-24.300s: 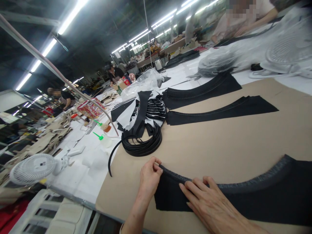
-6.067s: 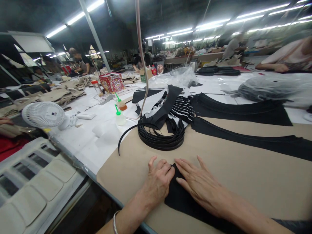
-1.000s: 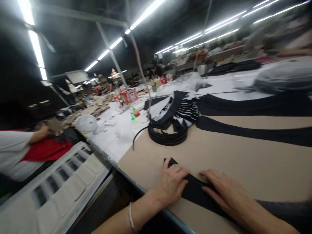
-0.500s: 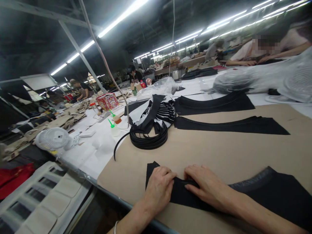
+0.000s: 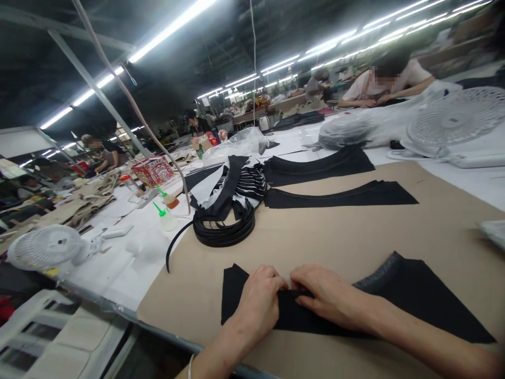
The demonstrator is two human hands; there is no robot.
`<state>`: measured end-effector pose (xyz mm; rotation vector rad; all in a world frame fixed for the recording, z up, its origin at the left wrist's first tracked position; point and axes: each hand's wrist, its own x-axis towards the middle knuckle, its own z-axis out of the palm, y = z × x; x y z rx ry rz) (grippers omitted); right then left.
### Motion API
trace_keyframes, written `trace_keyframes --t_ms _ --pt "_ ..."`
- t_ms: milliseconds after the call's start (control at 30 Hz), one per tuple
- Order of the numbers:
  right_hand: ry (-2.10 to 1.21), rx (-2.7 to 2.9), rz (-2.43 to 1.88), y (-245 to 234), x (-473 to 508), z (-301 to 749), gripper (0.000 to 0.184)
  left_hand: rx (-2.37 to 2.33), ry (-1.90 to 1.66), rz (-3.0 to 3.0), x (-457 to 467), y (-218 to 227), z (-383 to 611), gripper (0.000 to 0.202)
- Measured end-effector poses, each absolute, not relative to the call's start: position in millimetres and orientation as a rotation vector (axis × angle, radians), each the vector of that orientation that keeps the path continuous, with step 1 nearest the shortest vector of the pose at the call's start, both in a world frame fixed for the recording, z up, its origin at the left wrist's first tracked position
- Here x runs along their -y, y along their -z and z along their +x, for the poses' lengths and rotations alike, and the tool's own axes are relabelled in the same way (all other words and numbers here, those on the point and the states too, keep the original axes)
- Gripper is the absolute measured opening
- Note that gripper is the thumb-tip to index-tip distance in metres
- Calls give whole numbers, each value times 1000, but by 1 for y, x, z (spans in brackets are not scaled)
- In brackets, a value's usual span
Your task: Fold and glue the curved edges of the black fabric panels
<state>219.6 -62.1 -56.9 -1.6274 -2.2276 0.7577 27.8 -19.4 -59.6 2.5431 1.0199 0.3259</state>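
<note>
Head view: from where I stand, the coil of black strip [image 5: 224,232] is the easiest thing to steer by, and the black panel [image 5: 426,302] lies on the near side of it, running off to the right across the brown sheet [image 5: 315,237] that covers part of the worktop [image 5: 110,273]. Both hands are on the panel's far edge. The left hand [image 5: 258,297], nearly straight in front of the coil, has its fingers bent down over that edge; their tips are mostly tucked away, so I can't tell whether they pinch the cloth. The right hand [image 5: 329,295], just beside it and farther right of the coil, grasps the edge between thumb and fingers. Past that hand, a greyish band [image 5: 376,275] shows along the panel's curved edge. Touching the coil on its far side is a heap of striped scraps [image 5: 250,181], and two curved black pieces, the farther [image 5: 321,166] and the nearer [image 5: 339,195], stretch out beyond the coil to the right. Left of the coil stand a clear bottle [image 5: 168,221] with a green nozzle and, farther left, a white fan [image 5: 49,247]. Well beyond the coil, to the right, a co-worker [image 5: 389,87] leans over the work.
</note>
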Motion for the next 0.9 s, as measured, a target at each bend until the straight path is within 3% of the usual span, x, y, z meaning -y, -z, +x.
trace_keyframes --t_ms 300,600,900 --pt "-789 2155 -1538 64 70 223 11 -1042 -291 2476 15 60 37 25" --pt "-684 2193 -1425 70 81 225 18 -1018 -361 2547 36 71 32 33" --pt "-392 2393 -1320 83 93 231 22 -802 -837 3053 59 107 6 39"
